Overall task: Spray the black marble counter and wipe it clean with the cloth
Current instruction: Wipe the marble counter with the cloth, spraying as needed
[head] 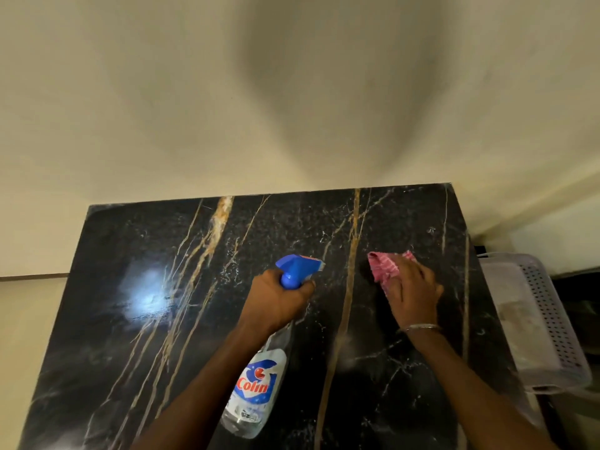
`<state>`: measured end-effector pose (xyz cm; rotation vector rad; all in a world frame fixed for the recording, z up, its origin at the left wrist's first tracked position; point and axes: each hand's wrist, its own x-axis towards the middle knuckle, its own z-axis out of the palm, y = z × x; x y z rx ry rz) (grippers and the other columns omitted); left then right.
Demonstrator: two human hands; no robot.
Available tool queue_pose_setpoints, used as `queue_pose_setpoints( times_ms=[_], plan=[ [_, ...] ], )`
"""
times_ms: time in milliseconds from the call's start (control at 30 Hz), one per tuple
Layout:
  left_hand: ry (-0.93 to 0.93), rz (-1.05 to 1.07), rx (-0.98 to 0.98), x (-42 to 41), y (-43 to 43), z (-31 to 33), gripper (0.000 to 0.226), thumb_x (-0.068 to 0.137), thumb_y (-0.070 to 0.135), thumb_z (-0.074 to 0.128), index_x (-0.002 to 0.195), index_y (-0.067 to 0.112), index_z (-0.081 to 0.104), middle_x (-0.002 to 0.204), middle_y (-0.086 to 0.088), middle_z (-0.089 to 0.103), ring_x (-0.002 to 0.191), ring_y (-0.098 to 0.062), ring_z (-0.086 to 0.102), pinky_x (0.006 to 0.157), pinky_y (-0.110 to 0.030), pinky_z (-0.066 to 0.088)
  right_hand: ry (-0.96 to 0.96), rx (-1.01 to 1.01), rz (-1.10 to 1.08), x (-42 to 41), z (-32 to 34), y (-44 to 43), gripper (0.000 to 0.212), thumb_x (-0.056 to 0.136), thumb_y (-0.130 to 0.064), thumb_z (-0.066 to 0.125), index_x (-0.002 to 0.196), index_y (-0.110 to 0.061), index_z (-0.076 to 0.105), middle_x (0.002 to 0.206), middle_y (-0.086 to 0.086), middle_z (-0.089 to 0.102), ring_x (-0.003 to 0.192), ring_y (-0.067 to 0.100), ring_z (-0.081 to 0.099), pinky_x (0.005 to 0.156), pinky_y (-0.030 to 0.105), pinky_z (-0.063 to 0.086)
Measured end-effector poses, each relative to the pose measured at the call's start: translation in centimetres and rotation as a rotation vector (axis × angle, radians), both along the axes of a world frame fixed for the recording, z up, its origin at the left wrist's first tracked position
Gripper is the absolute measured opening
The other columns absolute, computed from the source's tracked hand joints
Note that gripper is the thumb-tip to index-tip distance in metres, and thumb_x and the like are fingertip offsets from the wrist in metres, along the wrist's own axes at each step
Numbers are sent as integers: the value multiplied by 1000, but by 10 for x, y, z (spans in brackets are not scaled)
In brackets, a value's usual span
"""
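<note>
The black marble counter (162, 319) with gold and white veins fills the lower half of the head view. My left hand (279, 300) grips the neck of a clear spray bottle (256, 391) with a blue trigger head, nozzle pointing toward the far right of the counter. Fine droplets speckle the stone ahead of the nozzle. My right hand (412, 293) presses flat on a pink striped cloth (386, 266) lying on the counter's right part. A thin metal bangle sits on that wrist.
A cream wall (292, 92) rises behind the counter's far edge. A pale lilac perforated plastic basket (539, 319) stands just off the counter's right edge. A bright light reflection glares on the counter's left side.
</note>
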<state>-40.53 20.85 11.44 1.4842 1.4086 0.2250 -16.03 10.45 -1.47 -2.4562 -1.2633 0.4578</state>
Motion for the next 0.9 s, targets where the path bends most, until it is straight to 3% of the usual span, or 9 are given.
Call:
queue_pose_setpoints(
  times_ms=[100,167,233,300,367,500,633,800,900],
  plan=[
    [11,-39,-3,-24,0,7,28,83,28,71,106,14,63,69,5,65,51,5,61,44,-6,41,850,316,-519,-25,40,11,37,98,-35,43,127,-23,61,125,11,64,116,26,59,103,52,46],
    [24,-75,6,-38,-1,11,30,83,31,70,108,16,63,74,5,66,57,0,63,49,-8,42,1423,489,-825,-43,65,10,27,98,-26,51,105,-16,74,107,11,72,109,29,62,92,50,49],
    [21,-118,13,-51,-2,18,24,83,32,71,102,18,63,73,6,65,57,2,62,48,-7,41,1719,590,-875,-66,77,2,28,70,-36,77,87,-14,81,99,15,75,104,35,62,85,50,48],
    [-16,-174,13,-60,-6,26,18,83,30,71,96,23,61,69,6,64,53,6,60,47,-6,40,1841,644,-786,-84,73,-10,75,35,-37,92,105,-15,78,116,17,71,113,39,60,93,55,47],
    [-28,-218,30,-67,-11,32,16,82,30,72,89,29,58,67,8,63,51,6,59,48,-7,40,1931,683,-734,-96,68,-19,94,44,-36,88,132,-18,63,134,18,61,127,41,52,105,61,37],
    [-21,-229,41,-76,-23,40,22,81,40,73,91,26,59,71,9,63,57,-1,61,57,-13,43,2008,703,-729,-116,68,-26,86,51,-38,83,132,-18,63,138,19,58,131,42,48,107,64,34],
    [-5,-114,103,-81,-35,47,20,81,38,73,79,25,57,61,9,59,49,0,56,48,-9,38,1991,674,-725,-127,76,-30,76,58,-43,75,129,-17,66,136,17,60,129,40,51,101,61,43],
    [31,-67,152,-82,-44,53,21,83,37,71,81,24,55,59,10,54,43,3,52,39,-5,33,2015,617,-713,-136,83,-39,62,86,-52,54,136,-16,59,137,17,59,130,40,51,106,59,40],
    [64,-81,143,-84,-49,53,23,83,34,71,73,28,51,61,9,55,49,-1,53,42,-7,34,2032,625,-724,-138,81,-43,62,94,-57,43,138,-15,57,139,17,57,131,40,50,108,59,36]
  ],
)
